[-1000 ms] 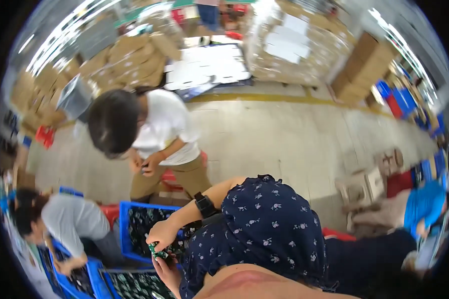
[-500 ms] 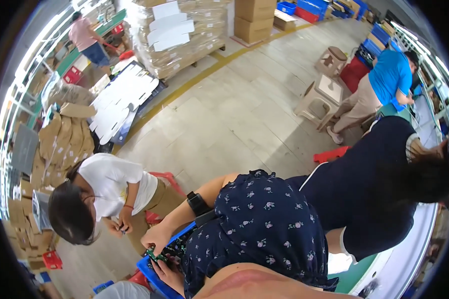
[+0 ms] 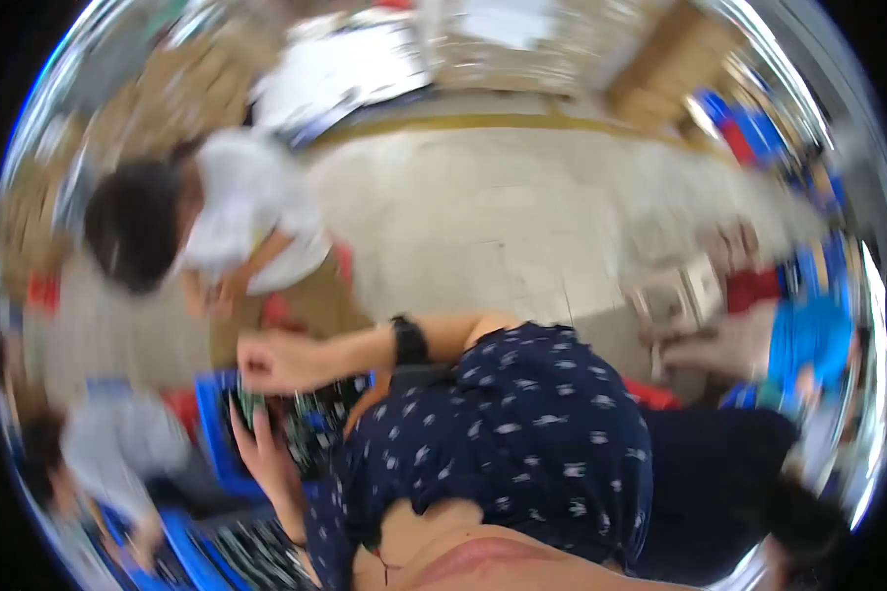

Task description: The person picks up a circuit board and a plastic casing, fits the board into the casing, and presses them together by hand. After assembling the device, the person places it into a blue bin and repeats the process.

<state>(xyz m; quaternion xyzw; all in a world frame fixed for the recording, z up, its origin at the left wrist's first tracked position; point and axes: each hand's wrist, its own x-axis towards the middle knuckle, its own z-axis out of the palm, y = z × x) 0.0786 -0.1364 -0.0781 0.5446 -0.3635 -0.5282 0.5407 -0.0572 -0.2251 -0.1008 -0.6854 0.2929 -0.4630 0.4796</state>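
A small green circuit board (image 3: 253, 396) shows between my two hands, partly covered by the fingers. My left hand (image 3: 266, 458) reaches up from below, its thumb and fingers on either side of the board. Above it, my right hand (image 3: 278, 362), with a black band on the wrist, is curled and blurred. Whatever it grips is hidden beneath it. Both hands are over a blue bin (image 3: 210, 426) at my body, which holds many dark green circuit boards (image 3: 320, 419).
A second blue bin (image 3: 185, 554) of boards stands at the lower left. A person in white (image 3: 251, 212) and one in grey (image 3: 123, 443) are close by on the left. A person in dark clothes (image 3: 710, 492) is at right. Stools (image 3: 675, 295) stand farther off.
My view has swung round, so the surroundings sit differently and blur. My right hand now appears raised above the left, and more of the blue bin and its boards shows.
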